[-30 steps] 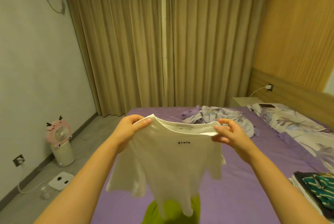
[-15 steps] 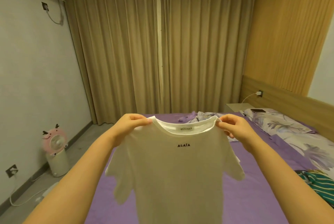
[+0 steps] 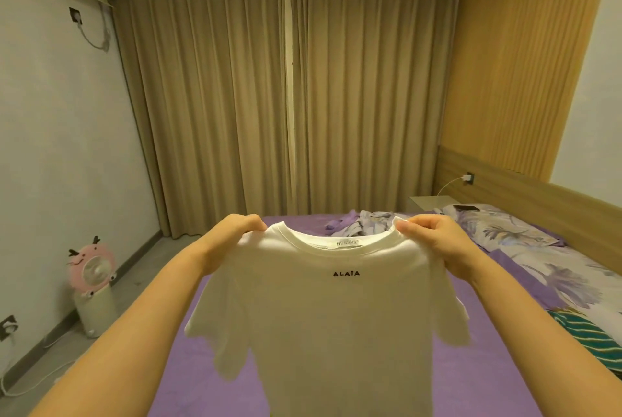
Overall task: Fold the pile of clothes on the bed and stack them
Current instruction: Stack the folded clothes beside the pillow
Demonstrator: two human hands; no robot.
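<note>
Fingers of the left hand and right hand each pinch a shoulder of the white T-shirt, which hangs spread and unfolded above the purple bed. Folding of this shirt looks barely begun; crumpled clothes wait farther up, and a striped garment lies at right.

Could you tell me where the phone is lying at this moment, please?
In the head view the phone lies far right, at the head of the bed on the floral pillow, beside the bedside table and below the wall charger.
</note>
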